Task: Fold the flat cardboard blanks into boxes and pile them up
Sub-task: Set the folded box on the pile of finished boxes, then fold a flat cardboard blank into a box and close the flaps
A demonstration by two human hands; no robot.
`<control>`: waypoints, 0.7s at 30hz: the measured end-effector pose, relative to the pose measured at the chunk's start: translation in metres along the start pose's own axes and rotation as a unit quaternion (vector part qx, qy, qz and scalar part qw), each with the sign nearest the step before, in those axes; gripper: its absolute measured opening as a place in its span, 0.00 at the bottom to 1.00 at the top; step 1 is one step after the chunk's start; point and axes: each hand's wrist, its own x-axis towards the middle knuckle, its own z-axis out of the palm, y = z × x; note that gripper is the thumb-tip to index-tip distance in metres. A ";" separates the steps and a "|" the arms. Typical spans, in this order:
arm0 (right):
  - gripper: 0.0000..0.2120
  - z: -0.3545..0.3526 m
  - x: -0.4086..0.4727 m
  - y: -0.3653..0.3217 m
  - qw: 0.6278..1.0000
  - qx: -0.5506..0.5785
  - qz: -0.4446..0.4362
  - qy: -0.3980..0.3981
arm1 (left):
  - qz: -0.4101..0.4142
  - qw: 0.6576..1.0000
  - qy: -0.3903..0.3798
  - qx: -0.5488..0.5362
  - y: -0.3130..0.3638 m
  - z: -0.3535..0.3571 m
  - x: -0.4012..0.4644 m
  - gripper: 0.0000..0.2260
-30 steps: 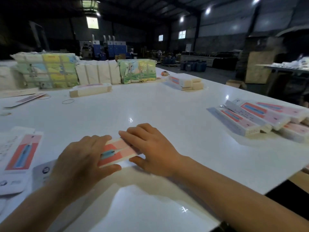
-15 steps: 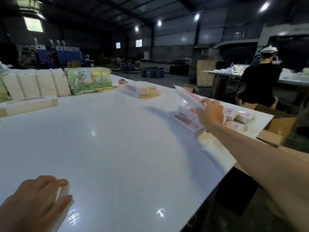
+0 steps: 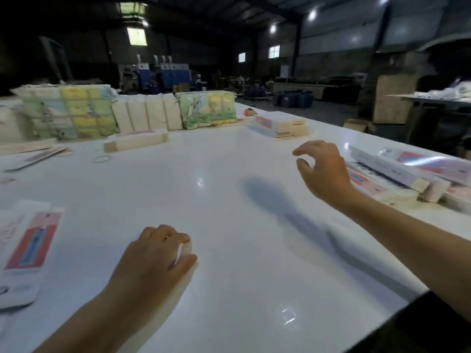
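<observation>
Blanks (image 3: 28, 248), light and creasable, lie flat; left hand (image 3: 155, 261) grips a hidden white piece; right hand (image 3: 323, 169) hovers empty.

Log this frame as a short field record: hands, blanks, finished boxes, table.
left hand: curled on the table, a thin white edge between fingers and thumb; what it holds cannot be told
right hand: raised over the table, fingers loosely curled, empty
flat blanks: stacked at near left
folded boxes: piled at right, beside the right hand
white table: glossy, bare between the hands
rubber band: far left
</observation>
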 end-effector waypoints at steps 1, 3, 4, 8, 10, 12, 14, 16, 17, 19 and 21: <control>0.09 0.014 -0.012 -0.021 0.998 0.030 -0.033 -0.046 | -0.013 1.000 -0.004 0.003 -0.001 0.001 0.000 0.24; 0.09 0.041 -0.038 -0.056 0.985 0.051 -0.073 -0.151 | -0.015 1.000 -0.001 0.015 -0.003 0.005 0.002 0.20; 0.10 0.053 -0.049 -0.069 0.976 0.047 -0.082 -0.195 | -0.011 1.000 0.002 0.016 -0.004 0.006 0.003 0.17; 0.11 0.074 -0.073 -0.088 0.955 -0.005 -0.129 -0.267 | -0.001 1.000 0.010 0.012 -0.007 0.009 0.002 0.15; 0.10 0.074 -0.074 -0.086 0.954 -0.004 -0.128 -0.271 | 0.003 1.000 0.002 0.004 -0.008 0.010 0.003 0.15; 0.09 0.072 -0.075 -0.085 0.955 0.005 -0.124 -0.269 | 0.004 1.000 -0.011 -0.012 -0.007 0.008 0.004 0.16; 0.09 0.071 -0.076 -0.086 0.956 0.001 -0.127 -0.265 | -0.012 0.999 -0.029 -0.035 -0.008 0.003 0.005 0.17; 0.08 0.070 -0.076 -0.086 0.956 0.006 -0.127 -0.264 | -0.058 0.996 -0.032 -0.054 -0.016 -0.011 0.009 0.18; 0.08 0.069 -0.076 -0.086 0.956 0.010 -0.125 -0.265 | -0.093 0.994 -0.026 -0.056 -0.025 -0.021 0.012 0.19; 0.08 0.068 -0.075 -0.086 0.955 0.010 -0.125 -0.270 | -0.174 0.984 -0.019 -0.023 -0.047 -0.046 0.020 0.21; 0.08 0.068 -0.075 -0.085 0.954 0.002 -0.123 -0.273 | -0.265 0.961 -0.041 0.071 -0.075 -0.072 0.024 0.25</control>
